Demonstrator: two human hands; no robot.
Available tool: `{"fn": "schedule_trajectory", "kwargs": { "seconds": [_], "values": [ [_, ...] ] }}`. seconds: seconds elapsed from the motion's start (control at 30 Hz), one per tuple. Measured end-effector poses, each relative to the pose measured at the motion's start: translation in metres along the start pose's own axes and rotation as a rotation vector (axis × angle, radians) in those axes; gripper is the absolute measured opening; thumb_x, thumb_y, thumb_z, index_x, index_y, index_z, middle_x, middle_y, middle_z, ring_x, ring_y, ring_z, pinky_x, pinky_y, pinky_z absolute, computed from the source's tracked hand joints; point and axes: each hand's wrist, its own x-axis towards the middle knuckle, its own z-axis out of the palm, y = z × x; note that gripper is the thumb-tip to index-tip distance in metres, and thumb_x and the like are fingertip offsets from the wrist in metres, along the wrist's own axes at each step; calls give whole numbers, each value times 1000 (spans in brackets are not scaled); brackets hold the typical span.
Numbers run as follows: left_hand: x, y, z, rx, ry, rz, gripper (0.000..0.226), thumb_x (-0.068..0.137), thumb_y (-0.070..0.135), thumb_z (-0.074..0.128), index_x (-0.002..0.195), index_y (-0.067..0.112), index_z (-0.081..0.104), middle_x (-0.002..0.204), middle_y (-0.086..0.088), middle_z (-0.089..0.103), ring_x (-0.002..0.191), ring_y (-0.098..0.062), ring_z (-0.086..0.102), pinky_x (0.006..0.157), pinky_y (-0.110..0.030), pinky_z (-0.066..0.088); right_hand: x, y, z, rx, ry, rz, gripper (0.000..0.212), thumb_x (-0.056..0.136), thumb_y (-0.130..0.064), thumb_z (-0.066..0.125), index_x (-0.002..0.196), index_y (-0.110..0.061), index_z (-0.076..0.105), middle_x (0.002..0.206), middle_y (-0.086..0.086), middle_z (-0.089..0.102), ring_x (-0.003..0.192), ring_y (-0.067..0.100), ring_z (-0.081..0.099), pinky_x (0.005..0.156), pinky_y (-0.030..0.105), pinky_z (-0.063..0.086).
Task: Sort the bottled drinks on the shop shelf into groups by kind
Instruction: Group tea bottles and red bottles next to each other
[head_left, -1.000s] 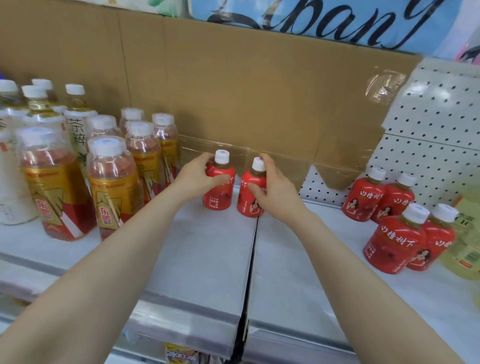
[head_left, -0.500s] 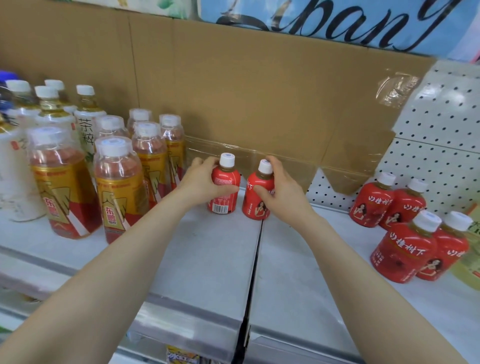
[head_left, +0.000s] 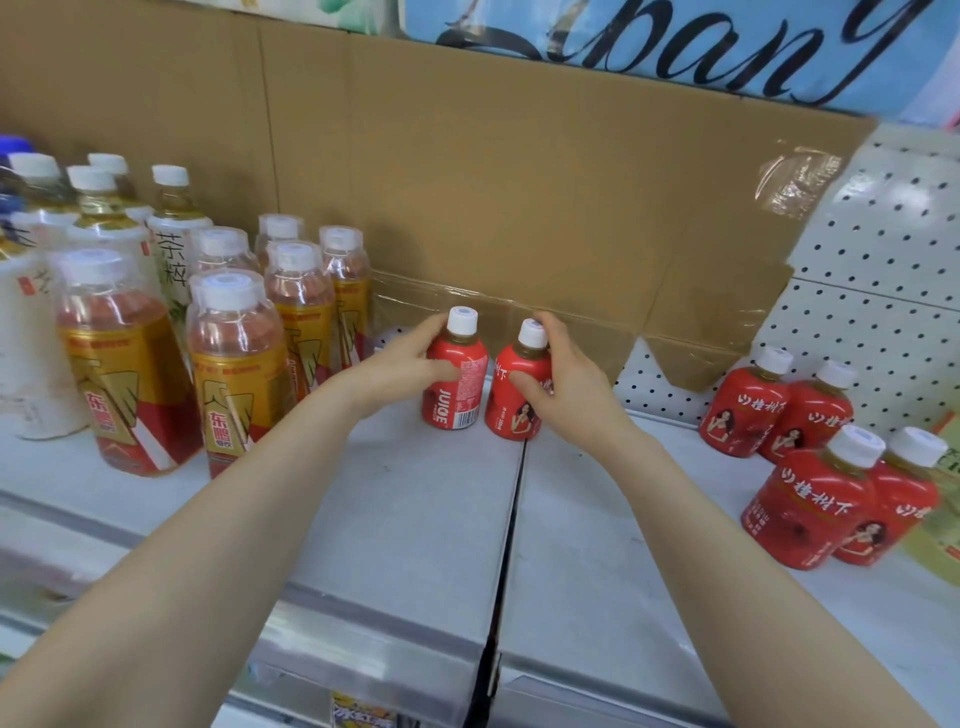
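Red left bottle (head_left: 460, 397), gripped by the left hand (head_left: 395, 371), stands beside right bottle (head_left: 514, 415), gripped by the right hand (head_left: 569, 384), probably forming one group by kind.

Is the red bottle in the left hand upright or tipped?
Upright: the red bottle stands on its base on the shelf, white cap on top, while the left hand grips its side.

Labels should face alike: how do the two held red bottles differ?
The left bottle, gripped by the left hand, shows JUICE lettering and a barcode; the right bottle, gripped by the right hand, shows a pictured figure. The left bottle stands clear of the shelf seam; the right bottle stands at it. Both are red and white-capped.
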Motion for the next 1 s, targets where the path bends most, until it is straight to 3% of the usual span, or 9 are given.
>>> {"fn": "schedule_trajectory", "kwargs": {
  "seconds": [0.07, 0.2, 0.33, 0.53, 0.7, 1.0],
  "values": [
    [-1, 1, 0, 56, -3, 24, 70, 90, 16, 70, 150, 25, 34, 133, 5, 47, 124, -18, 50, 92, -31, 43, -1, 0, -1, 11, -4, -2, 71, 96, -33, 62, 154, -31, 22, 148, 0, 49, 120, 26, 58, 93, 33, 44],
    [2, 3, -1, 261, 171, 33, 75, 77, 46, 79, 141, 28, 44, 128, -1, 40, 113, -18, 50, 98, -35, 45, -1, 0, -1, 28, -1, -1, 69, 96, -33, 61, 154, -32, 23, 146, -2, 51, 118, 24, 58, 89, 31, 43],
    [-2, 3, -4, 8, 67, 24, 57, 96, 27, 63, 147, 26, 38, 145, 0, 45, 117, -10, 44, 88, -24, 40, -6, -3, 4, 17, 49, -37, 68, 97, -27, 60, 155, -30, 25, 147, 2, 46, 119, 24, 56, 91, 32, 44],
    [3, -7, -1, 153, 214, 110, 56, 90, 31, 70, 141, 24, 48, 136, 1, 57, 117, -11, 50, 93, -31, 42, -6, -6, 9, -80, 78, -82, 66, 98, -23, 56, 156, -24, 24, 146, 6, 46, 110, 27, 59, 83, 29, 38],
    [7, -10, 8, 273, 379, 130, 64, 79, 46, 77, 133, 24, 52, 130, 0, 58, 114, -20, 57, 95, -41, 49, -6, -5, 10, -162, 87, -107, 66, 98, -25, 54, 156, -19, 23, 143, 9, 48, 120, 30, 52, 93, 36, 42],
    [6, -12, 5, 329, 299, 159, 67, 81, 37, 77, 139, 20, 46, 133, -5, 54, 117, -24, 55, 98, -41, 48, -5, -6, 9, -181, 75, -113, 67, 99, -23, 55, 157, -16, 22, 144, 11, 47, 124, 31, 51, 96, 36, 41]
  ]
}}
